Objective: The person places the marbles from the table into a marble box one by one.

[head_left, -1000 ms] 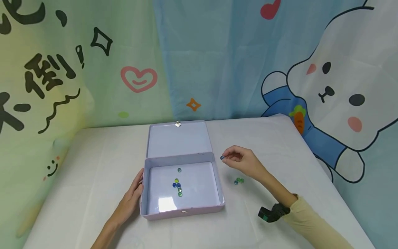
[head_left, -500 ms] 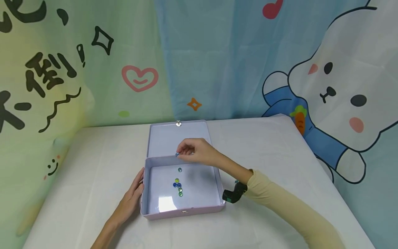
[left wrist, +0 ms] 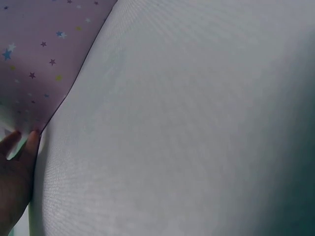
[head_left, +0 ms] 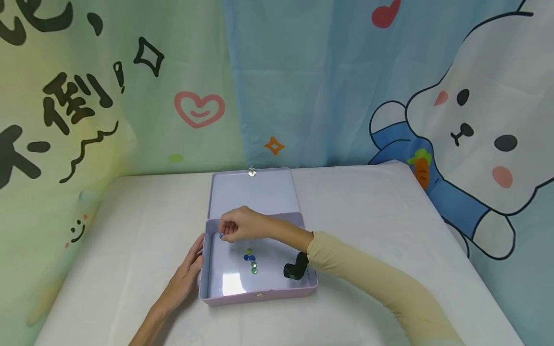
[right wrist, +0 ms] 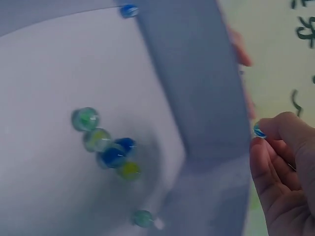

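- I see the right hand (head_left: pixel 242 224) pinching a blue-and-clear glass marble (head_left: pixel 221 236) between thumb and fingertips, the other fingers curled in toward the palm.
- From the head view I place that marble over the far left part of the lilac hinged box (head_left: pixel 233 299); I cannot tell how high above the floor of the box it is.
- The left hand (head_left: pixel 187 273) lies along the outside of the box's left wall, fingers extended and touching it, with no grip that I can make out.
- Inside the box I count a short, crooked row: a yellow-green marble (head_left: pixel 249 251), two blue marbles (right wrist: pixel 113 156) side by side, then two clear green marbles (right wrist: pixel 87 119) nearer the person.
- My right wrist view adds a lone green marble (right wrist: pixel 142 219) beyond the row and a blue swirled marble (right wrist: pixel 129 11) in a corner of the box.
- The lid (head_left: pixel 255 192) lies folded back behind the box, its metal clasp (head_left: pixel 252 172) at the far edge.
- My left wrist view gives me the pink outer wall (left wrist: pixel 44 54), printed with small stars.
- A black device (head_left: pixel 292 271) sits at the right wrist, by the cuff of a pale yellow sleeve (head_left: pixel 368 278).
- I have a white tablecloth (head_left: pixel 143 216) under everything and a printed curtain (head_left: pixel 285 86) behind.
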A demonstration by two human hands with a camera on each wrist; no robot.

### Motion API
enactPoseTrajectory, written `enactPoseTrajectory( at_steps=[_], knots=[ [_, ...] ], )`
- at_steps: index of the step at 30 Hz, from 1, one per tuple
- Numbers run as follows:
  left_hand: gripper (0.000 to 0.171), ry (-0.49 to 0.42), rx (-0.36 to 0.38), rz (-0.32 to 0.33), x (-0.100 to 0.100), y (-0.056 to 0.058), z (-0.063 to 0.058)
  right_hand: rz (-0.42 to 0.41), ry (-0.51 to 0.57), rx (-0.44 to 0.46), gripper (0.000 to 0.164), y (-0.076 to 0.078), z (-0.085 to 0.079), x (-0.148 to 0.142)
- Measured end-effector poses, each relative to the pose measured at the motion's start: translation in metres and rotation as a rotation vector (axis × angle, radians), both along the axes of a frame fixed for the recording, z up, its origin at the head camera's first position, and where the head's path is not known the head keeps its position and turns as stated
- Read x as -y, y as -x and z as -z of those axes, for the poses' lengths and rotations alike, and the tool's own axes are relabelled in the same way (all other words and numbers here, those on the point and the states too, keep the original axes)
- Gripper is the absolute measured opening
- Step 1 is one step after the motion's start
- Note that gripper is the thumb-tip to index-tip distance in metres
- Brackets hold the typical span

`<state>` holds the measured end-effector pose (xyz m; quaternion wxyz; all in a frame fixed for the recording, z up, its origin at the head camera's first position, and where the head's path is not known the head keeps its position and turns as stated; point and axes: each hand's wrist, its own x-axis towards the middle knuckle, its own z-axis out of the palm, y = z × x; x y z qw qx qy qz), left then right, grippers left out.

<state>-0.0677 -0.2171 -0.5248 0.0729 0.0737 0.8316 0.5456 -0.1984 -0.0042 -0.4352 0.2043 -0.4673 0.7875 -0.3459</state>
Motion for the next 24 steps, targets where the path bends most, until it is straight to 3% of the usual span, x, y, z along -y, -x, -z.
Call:
enactPoseTrajectory(
  at_steps=[6, 12, 18, 24],
  knots=[
    [0.053, -0.008, 0.003, 0.004, 0.000, -0.001, 0.002, -0.089, -0.155, -0.057, 0.009, -0.007, 0.019, 0.017],
    [0.054, -0.019, -0.008, 0.008, 0.001, 0.000, 0.003, -0.100, -0.252, -0.096, 0.011, -0.011, 0.034, 0.027],
    [0.054, -0.017, -0.010, 0.002, 0.001, -0.001, 0.005, -0.090, -0.282, -0.115, 0.009, -0.016, 0.048, 0.027],
    [0.055, -0.003, -0.030, 0.009, 0.002, 0.000, 0.005, -0.085, -0.272, -0.099, 0.009, -0.016, 0.049, 0.026]
  ],
)
